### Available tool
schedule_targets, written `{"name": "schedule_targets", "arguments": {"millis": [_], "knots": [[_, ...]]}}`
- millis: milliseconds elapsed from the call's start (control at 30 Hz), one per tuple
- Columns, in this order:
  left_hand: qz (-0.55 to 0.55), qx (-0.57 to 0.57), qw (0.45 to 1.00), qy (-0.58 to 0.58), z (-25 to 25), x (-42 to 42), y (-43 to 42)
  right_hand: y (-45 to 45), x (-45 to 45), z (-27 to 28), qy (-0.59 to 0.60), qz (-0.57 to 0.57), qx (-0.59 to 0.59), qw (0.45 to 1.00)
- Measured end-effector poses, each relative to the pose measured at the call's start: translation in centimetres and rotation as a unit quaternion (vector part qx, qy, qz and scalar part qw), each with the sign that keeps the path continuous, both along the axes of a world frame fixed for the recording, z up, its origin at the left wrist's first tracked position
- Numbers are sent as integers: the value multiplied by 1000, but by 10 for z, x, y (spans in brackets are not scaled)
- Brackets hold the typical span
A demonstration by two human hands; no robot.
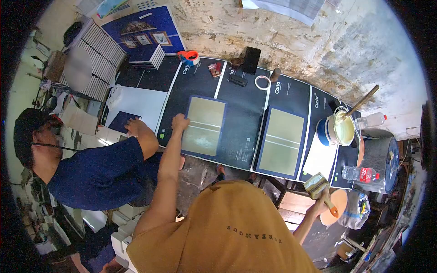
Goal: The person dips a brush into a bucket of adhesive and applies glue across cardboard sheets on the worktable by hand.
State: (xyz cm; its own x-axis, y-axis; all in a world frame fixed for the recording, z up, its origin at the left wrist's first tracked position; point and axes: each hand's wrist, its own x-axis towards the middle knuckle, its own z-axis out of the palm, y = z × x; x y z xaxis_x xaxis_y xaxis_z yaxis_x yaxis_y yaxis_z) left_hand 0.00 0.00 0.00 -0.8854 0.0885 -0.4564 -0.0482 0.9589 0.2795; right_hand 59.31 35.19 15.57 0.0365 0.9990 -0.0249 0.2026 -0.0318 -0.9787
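My left hand (180, 123) is closed at the left edge of a book cover (207, 118), which lies flat with beige boards, a narrow middle strip and a blue border. A wet-looking sheen shows on its lower board. In my right hand (322, 203) is a wide paintbrush (317, 185) with an orange-tipped handle, held off the table's front edge with its bristles up. A second, similar book cover (281, 141) lies to the right. Beyond it, a bucket (339, 127) holds pale cream paste, with a stick (364, 101) leaning out.
Black Carta-printed sheets (243, 132) cover the table. At the back are a tape dispenser (189, 57), a tape roll (262, 83) and a phone (251, 60). Bottles (362, 174) stand at the right. On the left, a co-worker (100, 168) handles a dark blue piece (124, 122).
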Motion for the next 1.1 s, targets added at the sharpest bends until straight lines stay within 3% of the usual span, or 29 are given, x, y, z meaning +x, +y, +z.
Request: {"name": "schedule_targets", "arguments": {"millis": [67, 100, 267, 367, 400, 433, 500, 600, 667, 733, 800, 867, 933, 1033, 1100], "knots": [[70, 42, 997, 1, -4, 15, 7, 6, 14, 12, 2, -4, 38, 999], [70, 12, 995, 65, 28, -33, -34, -26, -23, -26, 45, -12, -1, 999], [47, -1, 995, 90, 21, 7, -9, -14, -10, 5, 96, -56, -25, 993], [30, -2, 992, 120, 16, 19, -3, 8, 25, -9, 210, -24, -171, 962], [28, 0, 990, 135, 14, 25, -2, 16, 13, -6, 278, -70, -193, 938], [26, 19, 989, 144, 19, 34, 0, 26, 30, -9, 318, 48, -227, 919], [24, 56, 985, 164, 26, 56, 5, 42, 27, -7, 350, 28, -210, 912], [9, 111, 966, 234, -17, 90, -1, 69, 16, 4, 344, 13, -285, 895], [0, 149, 960, 237, -32, 126, -11, 74, -3, 19, 364, 28, -262, 893], [75, 194, 949, 239, -36, 180, -16, 89, -12, 14, 379, 43, -249, 890], [95, 195, 958, 186, -54, 239, -35, 107, -8, 4, 388, 110, -251, 880], [75, 186, 970, 140, -111, 304, -69, 117, -19, 2, 405, 131, -272, 863], [139, 87, 986, 26, -72, 372, -62, 127, -25, -7, 403, 179, -288, 850], [20, 27, 998, -44, -146, 477, -94, 135, -44, -7, 394, 179, -324, 841], [-135, -14, 990, 39, -187, 520, -109, 144, -55, -14, 393, 175, -353, 831]]}}
